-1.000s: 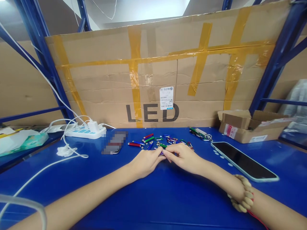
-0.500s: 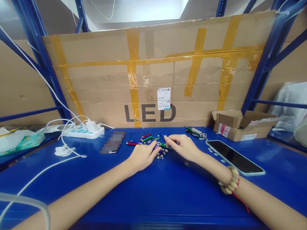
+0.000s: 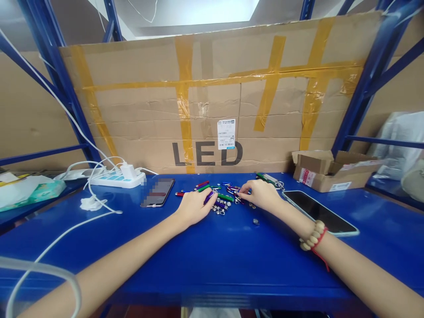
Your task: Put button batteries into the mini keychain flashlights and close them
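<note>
Right hand point(image 3: 260, 195) has reached into the pile point(image 3: 225, 197), grip unclear; left fingers point(image 3: 201, 202) pinch purple torch point(image 3: 210, 197).

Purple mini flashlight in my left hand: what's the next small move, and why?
Probably pinch one clip from the pile of coloured clips with the right hand and bring it to the purple flashlight. The left hand pinches that flashlight, while the right hand rests on the pile, with no clear grip.

i see a purple mini torch point(image 3: 209, 197) tilted, a green torch point(image 3: 225, 197) lying flat just beside it, silver caps point(image 3: 220, 209) scattered near.
</note>
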Demonstrator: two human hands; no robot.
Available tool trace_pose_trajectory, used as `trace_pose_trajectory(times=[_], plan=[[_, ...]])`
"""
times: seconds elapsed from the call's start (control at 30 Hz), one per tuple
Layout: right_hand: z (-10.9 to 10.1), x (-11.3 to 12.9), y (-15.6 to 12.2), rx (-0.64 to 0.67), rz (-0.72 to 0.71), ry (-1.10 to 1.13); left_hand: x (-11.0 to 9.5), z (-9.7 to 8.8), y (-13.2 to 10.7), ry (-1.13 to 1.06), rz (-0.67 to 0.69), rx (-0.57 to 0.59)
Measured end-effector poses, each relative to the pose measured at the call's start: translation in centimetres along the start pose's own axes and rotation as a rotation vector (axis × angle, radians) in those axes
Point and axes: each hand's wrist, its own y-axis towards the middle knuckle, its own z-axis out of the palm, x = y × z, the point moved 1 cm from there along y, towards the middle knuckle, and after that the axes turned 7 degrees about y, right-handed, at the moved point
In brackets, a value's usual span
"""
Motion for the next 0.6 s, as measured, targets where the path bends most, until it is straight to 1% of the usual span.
trace_pose_trajectory(times=[0.2, 0.43, 0.5, 0.6], plan=[[0.1, 0.6, -0.4, 0.041, 0.010, -0.012, 0.0, 0.1, 0.1, 0.041, -0.001, 0.005], [0.3, 1.2, -0.5, 0.049, 0.008, -0.038, -0.2, 0.1, -0.1, -0.024, 0.024, 0.005], [0.4, 1.3, -0.5, 0.057, 0.000, -0.047, -0.2, 0.2, -0.2, -0.073, -0.005, 0.021], [0.5, 1.5, -0.6, 0.075, -0.001, -0.061, -0.3, 0.1, -0.2, -0.206, -0.100, 0.041]])
